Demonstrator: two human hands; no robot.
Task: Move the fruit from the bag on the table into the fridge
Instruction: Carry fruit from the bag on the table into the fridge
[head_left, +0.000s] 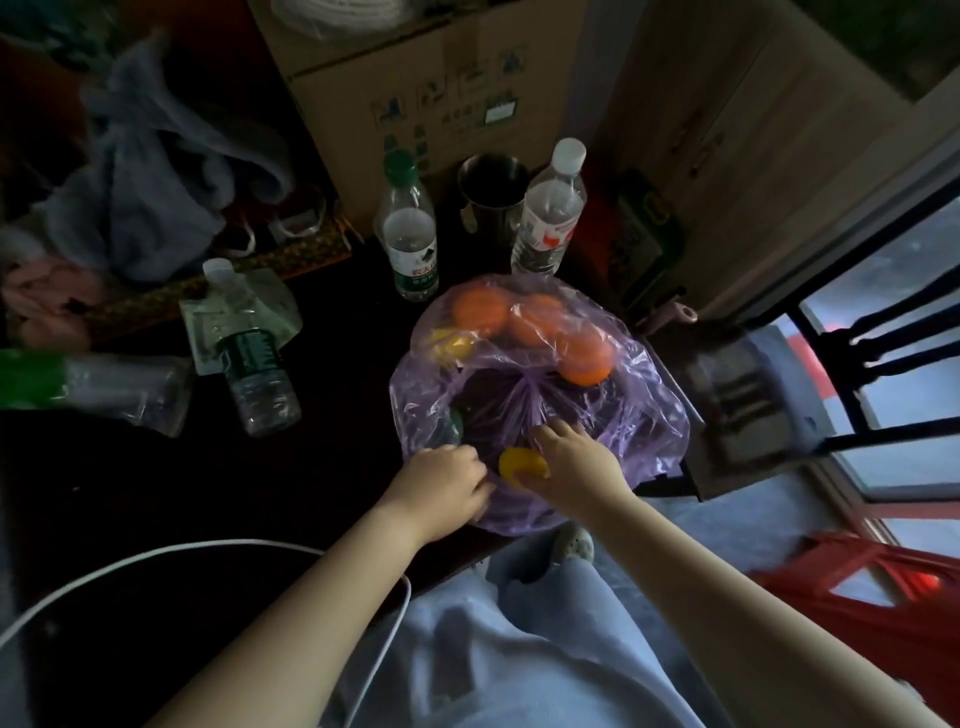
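Head view: unloading barely begun.
My right grip (571, 467) clasps a yellow fruit (522, 466); left grip (441, 483) pinches the bag (654, 405); oranges (478, 312) wait inside.

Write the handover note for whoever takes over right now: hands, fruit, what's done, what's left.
Left hand grips the near edge of the bag.
Right hand holds a yellow fruit at the bag's mouth.
Three oranges and a second yellow fruit lie in the bag, on the table.
Done: one fruit in hand; fridge not in view.
Left: carry every fruit to the fridge.
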